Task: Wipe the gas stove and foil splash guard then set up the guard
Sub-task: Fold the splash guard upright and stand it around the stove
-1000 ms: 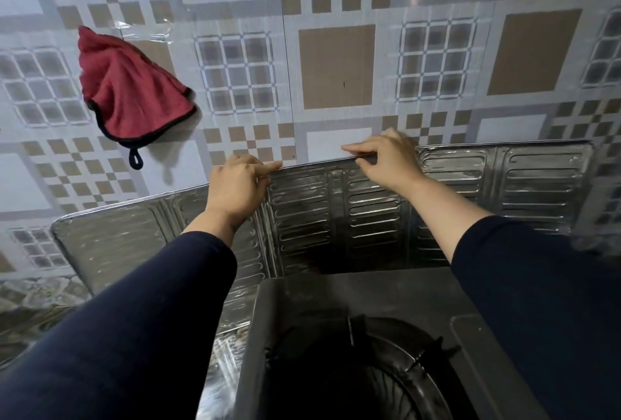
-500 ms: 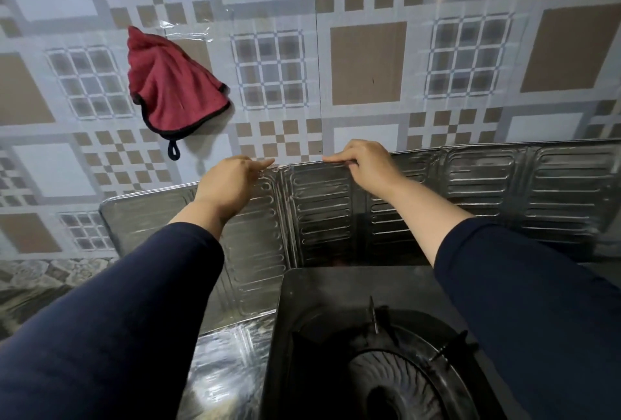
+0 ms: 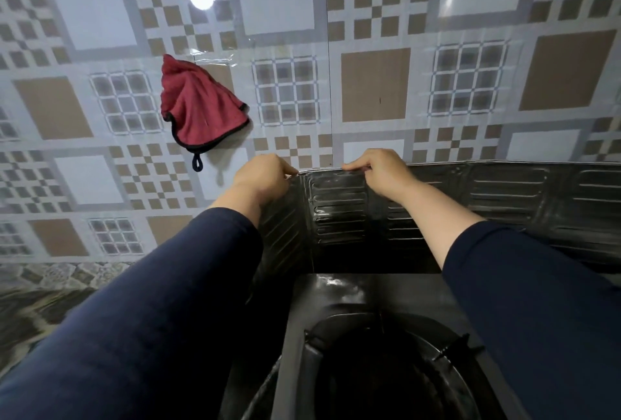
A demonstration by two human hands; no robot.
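The left hand (image 3: 263, 177) is clenched over the top edge of the ribbed, silver aluminium-foil splash guard (image 3: 339, 204), gripping it at the fold where the guard's side panel bends away from its back panel. The right hand (image 3: 379, 169) grasps the same top edge a little further along the back panel, fingers curled over the rim and thumb on the near face. Both forearms come out of dark navy sleeves (image 3: 188, 285) that fill the lower corners of the view.

The guard stands upright on the worktop, its back panel running along the wall behind the black gas stove (image 3: 342, 292) and off to the right edge of the view, its left panel angled forward beside the stove's left side. The stove sits just in front of the guard, its glossy top plate catching a small highlight near the rear edge; its round burner well and black pan-support prongs (image 3: 450, 349) lie between the two sleeves.

Behind the guard rises the glossy wall of patterned grey, white and brown tiles (image 3: 376, 83). A dark red cloth with black trim and a hanging loop (image 3: 198, 110) hangs on that wall, up and to the left of the left hand, well apart from the guard. At the left edge a strip of mottled stone-patterned worktop (image 3: 37, 298) shows below the tiles.
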